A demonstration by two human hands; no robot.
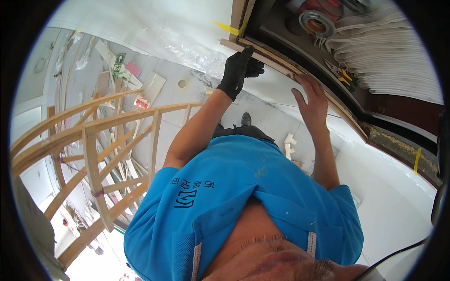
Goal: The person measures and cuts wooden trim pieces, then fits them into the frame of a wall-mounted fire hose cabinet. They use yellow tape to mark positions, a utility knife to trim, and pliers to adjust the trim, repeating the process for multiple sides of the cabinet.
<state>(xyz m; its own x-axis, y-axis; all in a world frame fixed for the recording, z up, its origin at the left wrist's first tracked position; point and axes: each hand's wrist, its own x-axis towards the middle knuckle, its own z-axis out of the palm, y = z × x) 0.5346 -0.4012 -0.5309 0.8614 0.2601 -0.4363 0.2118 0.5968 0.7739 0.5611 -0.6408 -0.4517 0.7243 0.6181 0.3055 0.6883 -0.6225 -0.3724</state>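
Note:
My left hand [238, 70], in a black glove, is at the long wooden strip [269, 61] that runs along the lower edge of a dark-framed wall cabinet [344, 105]. Its thumb reaches up over the strip, and its fingers extend to the right, apart from the thumb. Farther right, my bare right hand [311, 100] has its fingertips against the same edge, with the thumb held well apart. The fingertips' contact with the wood is partly hidden. Inside the cabinet are a folded white fire hose [384, 51], a metal hose coupling [317, 23] and yellow-handled pliers [346, 77].
A curved wooden frame [89, 136] stands at my left, close to my arm. Boards and offcuts litter the floor behind it, with a tape roll [182, 84] nearby. Clear plastic sheeting [192, 51] lies by the white wall. White pipe fittings [289, 143] lie near my feet.

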